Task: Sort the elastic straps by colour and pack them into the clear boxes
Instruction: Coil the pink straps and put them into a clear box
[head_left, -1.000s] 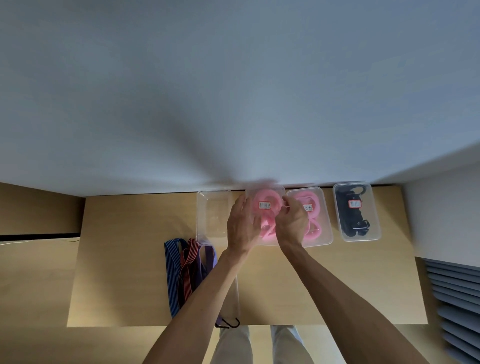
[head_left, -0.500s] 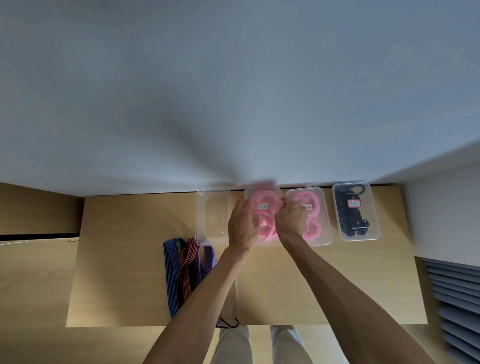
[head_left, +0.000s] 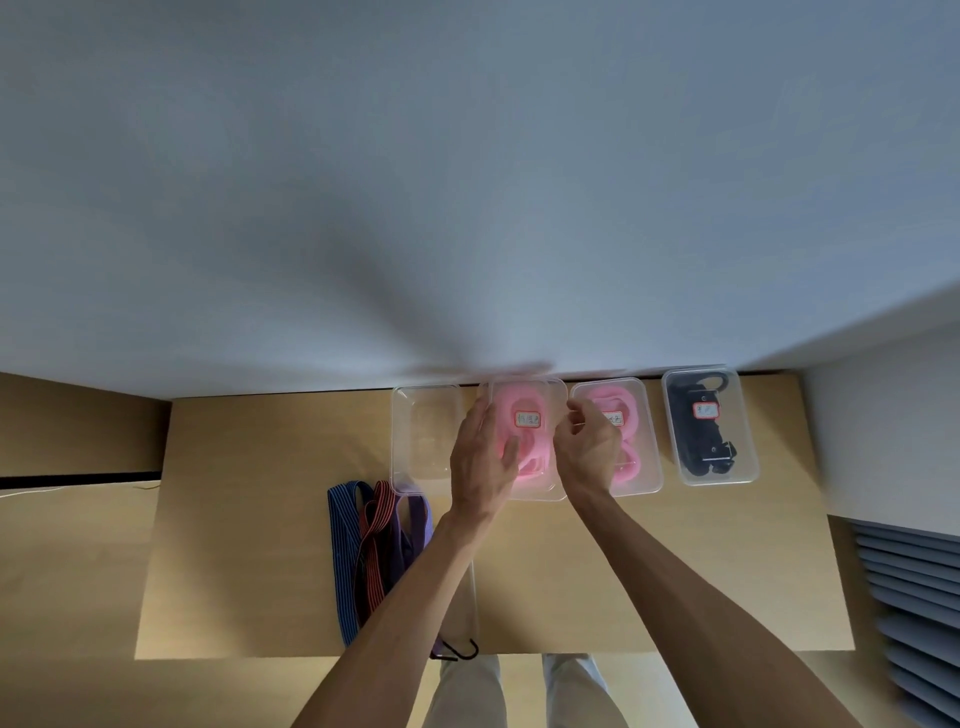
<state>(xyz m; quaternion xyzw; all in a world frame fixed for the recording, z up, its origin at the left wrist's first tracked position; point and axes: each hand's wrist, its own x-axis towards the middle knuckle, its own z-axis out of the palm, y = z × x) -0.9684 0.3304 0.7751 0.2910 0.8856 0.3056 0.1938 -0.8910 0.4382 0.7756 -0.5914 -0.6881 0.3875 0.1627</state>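
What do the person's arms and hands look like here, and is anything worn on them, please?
Both arms are bare along the whole length in view, with no sleeves showing. The left hand and right hand wear no gloves. No watch, bracelet or ring is visible on either wrist or hand, though the picture is too soft to rule out something small. There are no cables or markings.

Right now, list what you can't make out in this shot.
- Label text on the pink box: head view, too small and blurred.
- Right hand fingers: curled at the box edge, turned away; what they grip is unclear.
- Near end of the loose straps: hidden under the left forearm.
- Lower part of the second pink box: covered by the right hand.
- Black box contents: dark, no detail.
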